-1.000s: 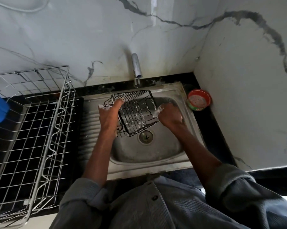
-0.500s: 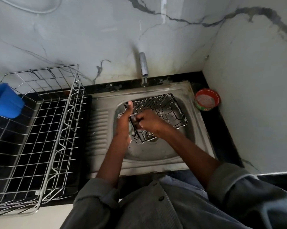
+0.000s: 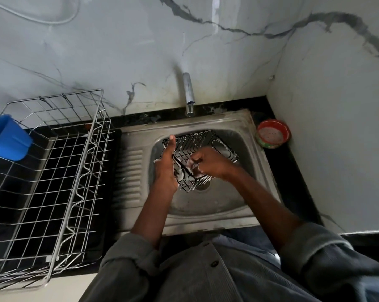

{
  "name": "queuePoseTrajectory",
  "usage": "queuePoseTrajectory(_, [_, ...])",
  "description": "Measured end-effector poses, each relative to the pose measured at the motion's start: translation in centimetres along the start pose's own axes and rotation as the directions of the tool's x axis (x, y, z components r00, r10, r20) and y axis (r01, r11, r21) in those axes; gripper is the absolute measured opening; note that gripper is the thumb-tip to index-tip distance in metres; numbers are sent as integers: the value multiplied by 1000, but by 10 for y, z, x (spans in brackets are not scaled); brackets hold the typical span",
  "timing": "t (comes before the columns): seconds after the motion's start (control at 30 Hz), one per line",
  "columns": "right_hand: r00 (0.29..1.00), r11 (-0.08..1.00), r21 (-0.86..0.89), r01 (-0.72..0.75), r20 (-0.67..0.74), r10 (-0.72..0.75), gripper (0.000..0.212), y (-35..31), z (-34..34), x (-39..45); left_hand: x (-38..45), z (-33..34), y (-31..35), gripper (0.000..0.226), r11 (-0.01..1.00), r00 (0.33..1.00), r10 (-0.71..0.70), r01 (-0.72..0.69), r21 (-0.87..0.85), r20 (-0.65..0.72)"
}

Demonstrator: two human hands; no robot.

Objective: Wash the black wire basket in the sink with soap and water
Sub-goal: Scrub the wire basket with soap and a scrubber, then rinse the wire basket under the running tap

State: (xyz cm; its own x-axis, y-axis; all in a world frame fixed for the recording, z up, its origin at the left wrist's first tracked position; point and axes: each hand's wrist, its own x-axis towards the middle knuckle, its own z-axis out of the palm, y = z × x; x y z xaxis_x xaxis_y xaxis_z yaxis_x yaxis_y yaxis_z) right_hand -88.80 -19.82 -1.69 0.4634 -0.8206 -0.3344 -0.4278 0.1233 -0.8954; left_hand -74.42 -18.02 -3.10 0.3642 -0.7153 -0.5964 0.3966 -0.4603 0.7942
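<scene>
While the black wire basket (image 3: 202,149) sits tilted inside the sink (image 3: 208,201), both hands are busy on it. The left hand (image 3: 166,166) is wrapped around the basket's left edge, thumb pointing up, and it grips the wires to keep the basket steady. The right hand (image 3: 206,163) is curled shut over the near part of the basket, and white foam shows around its fingers. It looks like it is rubbing soap in, but what it holds inside the fist — a sponge or only the wire — I cannot tell.

I think the basket is light, because it is only thin wires with lots of gaps. It looks stiff too, so it should keep its shape when squeezed. But it is soapy, and soapy wire is slippery — it could slide or twist out of wet fingers. The best place to hold it is the thick wire around the rim, with fingers hooked through the gaps. The thin wires in the middle could bend or poke.

No water is coming out of the tap (image 3: 189,94) right now, so the rinse is not yet done.
</scene>
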Motion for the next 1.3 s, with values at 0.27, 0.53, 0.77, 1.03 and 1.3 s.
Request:
queuePoseTrajectory(0.27, [963, 984, -120, 132, -218, -156, 39, -18, 2, 2, 11, 2, -1, 55, 992, 998, -58, 60, -114, 20])
queuePoseTrajectory(0.53, [949, 785, -592, 182, -103, -298, 24, -47, 0, 6, 12, 5, 1, 57, 985, 986, -50, 23, -170, -157])
queuePoseTrajectory(0.77, [978, 721, -689, 81, -84, -190, 26, -46, -9, -8, 19, 8, -6, 35, 961, 974, -96, 36, -274, -206])
queuePoseTrajectory(1.03, [855, 986, 128, -106, -495, 156, 21, 30, -95, -15, 34, 28, -12, 50, 979, 950, -184, 154, -137, -250])
queuePoseTrajectory(1.3, [579, 915, -23, -404, -781, 236, 37, 47, -157, -39, 42, 73, -5, 115, 989, 986, -61, 38, -143, -156])
